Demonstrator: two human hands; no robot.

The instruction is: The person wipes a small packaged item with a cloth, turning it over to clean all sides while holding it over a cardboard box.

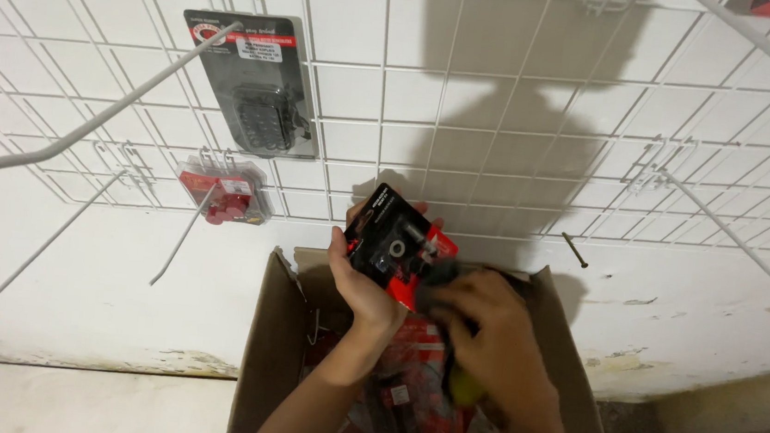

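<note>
My left hand [363, 278] grips a black and red blister pack [397, 242] holding small dark fittings, tilted above an open cardboard box [264, 345]. My right hand [486, 332] is closed around a dark cloth-like thing [438, 277] pressed against the pack's lower right corner, with something yellow-green [463, 386] showing under the palm. Inside the box lie more red and black packs [411, 391], partly hidden by my arms.
A white wire grid panel [506, 106] covers the wall, with long white hooks [86, 125] sticking out. A grey blister pack [257, 85] hangs at upper left, a small red one [224, 193] below it. A nail [574, 250] sticks from the wall.
</note>
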